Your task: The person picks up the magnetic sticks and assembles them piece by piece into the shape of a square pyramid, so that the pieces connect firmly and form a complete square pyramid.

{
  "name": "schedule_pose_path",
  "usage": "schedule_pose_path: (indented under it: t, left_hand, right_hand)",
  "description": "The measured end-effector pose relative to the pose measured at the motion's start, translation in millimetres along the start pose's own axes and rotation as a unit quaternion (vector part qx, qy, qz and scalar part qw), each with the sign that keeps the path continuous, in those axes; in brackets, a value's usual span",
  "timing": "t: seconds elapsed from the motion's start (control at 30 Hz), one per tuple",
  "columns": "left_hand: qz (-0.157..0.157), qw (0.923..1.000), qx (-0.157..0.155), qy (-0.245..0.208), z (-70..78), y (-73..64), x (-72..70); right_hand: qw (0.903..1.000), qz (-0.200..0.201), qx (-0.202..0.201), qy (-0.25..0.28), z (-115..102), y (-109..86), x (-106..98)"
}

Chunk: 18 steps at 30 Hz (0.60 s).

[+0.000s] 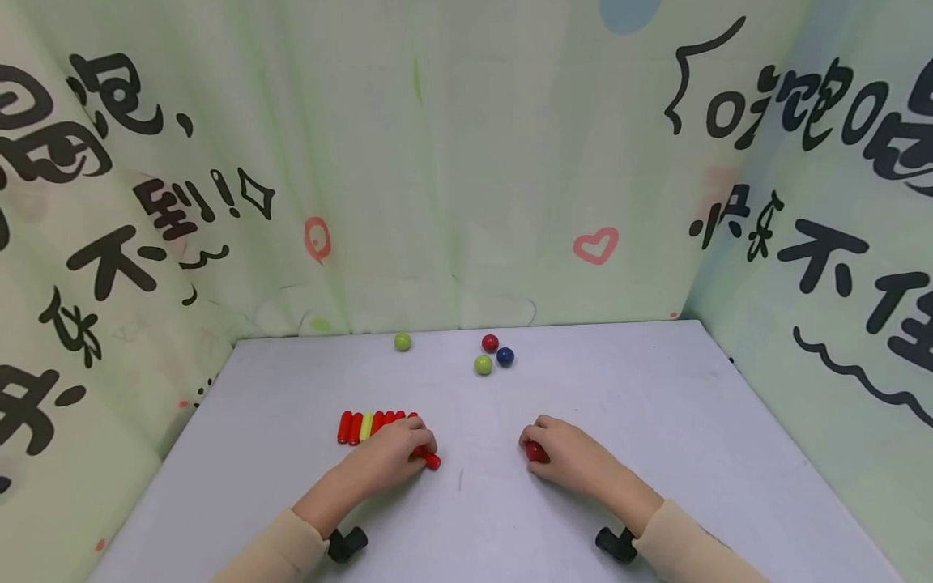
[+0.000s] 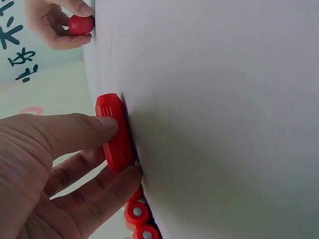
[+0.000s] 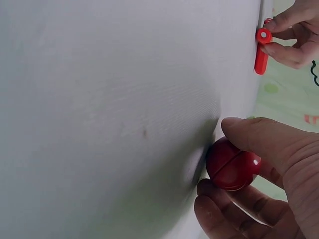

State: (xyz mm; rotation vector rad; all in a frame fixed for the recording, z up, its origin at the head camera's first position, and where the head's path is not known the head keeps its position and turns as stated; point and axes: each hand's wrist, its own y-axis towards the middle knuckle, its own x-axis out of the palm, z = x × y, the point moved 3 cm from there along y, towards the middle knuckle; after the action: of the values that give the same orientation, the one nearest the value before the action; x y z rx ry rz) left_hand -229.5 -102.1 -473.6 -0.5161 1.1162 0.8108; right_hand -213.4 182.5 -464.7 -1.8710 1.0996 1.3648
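Note:
My left hand pinches a red faceted rod between thumb and fingers, close over the tabletop. Beside that hand lies a row of short rods, mostly red with one yellow rod; the hand covers part of the row in the head view. Grey dots mark the ends of the red rods in the left wrist view. To the right, my right hand holds a glossy red ball between thumb and fingertips, right at the table surface. A seam line runs round this ball.
Toward the back of the white table sit a red ball, a blue ball and a green ball close together. Another green ball stands apart near the back edge. Printed curtains enclose the table's back and sides.

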Motion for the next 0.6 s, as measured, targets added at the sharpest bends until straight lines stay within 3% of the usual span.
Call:
schedule_pose_path:
  t: [0.2, 0.6]
  left_hand:
    - [-0.028, 0.9992, -0.026, -0.015, -0.6, 3.3, 4.5]
    - [-0.038, 0.9990, -0.024, -0.005, 12.2, 13.2, 12.2]
  right_hand:
    - [1.0000, 0.000, -0.007, -0.001, -3.1, 1.3, 0.6]
    - [0.9999, 0.006, 0.008, 0.006, -8.0, 6.0, 7.8]
